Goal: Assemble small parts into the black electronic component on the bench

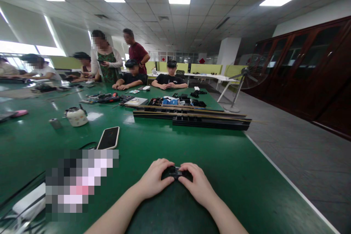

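A small black part (pixel 176 172), dark and partly glossy, lies between my two hands just above the green table (pixel 153 142). Its exact kind is too small to make out, and its ends are covered by fingers. My left hand (pixel 156 177) grips its left end, thumb below and fingers above. On the other end, my right hand (pixel 196 180) pinches in the same way. Both forearms come in from the bottom edge of the view.
Left of my hands lie a phone (pixel 109 138), a white power strip (pixel 30 199) with cables, and a pale jug (pixel 76 116). Long black rails (pixel 211 122) with thin rods cross the table ahead, before a pile of tools (pixel 109 98). Several people sit or stand beyond.
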Available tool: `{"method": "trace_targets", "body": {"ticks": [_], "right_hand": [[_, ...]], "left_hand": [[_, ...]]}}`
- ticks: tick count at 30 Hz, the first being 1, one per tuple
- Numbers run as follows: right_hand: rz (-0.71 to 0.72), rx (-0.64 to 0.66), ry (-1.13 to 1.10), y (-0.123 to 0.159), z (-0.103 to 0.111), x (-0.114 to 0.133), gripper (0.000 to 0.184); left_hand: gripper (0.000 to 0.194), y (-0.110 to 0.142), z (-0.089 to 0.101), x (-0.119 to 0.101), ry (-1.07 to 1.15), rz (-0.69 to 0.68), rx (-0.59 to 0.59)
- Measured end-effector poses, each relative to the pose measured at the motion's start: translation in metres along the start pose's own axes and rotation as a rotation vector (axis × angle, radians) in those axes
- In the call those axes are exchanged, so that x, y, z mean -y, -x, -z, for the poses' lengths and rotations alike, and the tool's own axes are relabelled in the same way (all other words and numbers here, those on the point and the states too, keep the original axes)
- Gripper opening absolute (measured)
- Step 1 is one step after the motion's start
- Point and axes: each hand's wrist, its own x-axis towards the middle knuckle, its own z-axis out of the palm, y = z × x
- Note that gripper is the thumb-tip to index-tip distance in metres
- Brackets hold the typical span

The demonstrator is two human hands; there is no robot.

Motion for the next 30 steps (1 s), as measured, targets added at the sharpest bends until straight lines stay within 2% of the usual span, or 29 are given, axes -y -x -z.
{"method": "trace_targets", "body": {"ticks": [7,15,30], "right_hand": [[-0.098,-0.066,-0.150,-0.003,0.002,-0.002,0.018],[-0.107,-0.142,-0.322,-0.007,0.001,-0.008,0.018],[-0.172,-0.241,-0.547,-0.012,0.000,-0.018,0.040]], "left_hand": [[0.036,-0.001,0.001,-0.001,0.007,0.003,0.011],[0.036,0.000,0.003,-0.004,0.016,0.008,0.012],[0.038,-0.001,0.004,-0.005,0.009,0.028,0.025]]}}
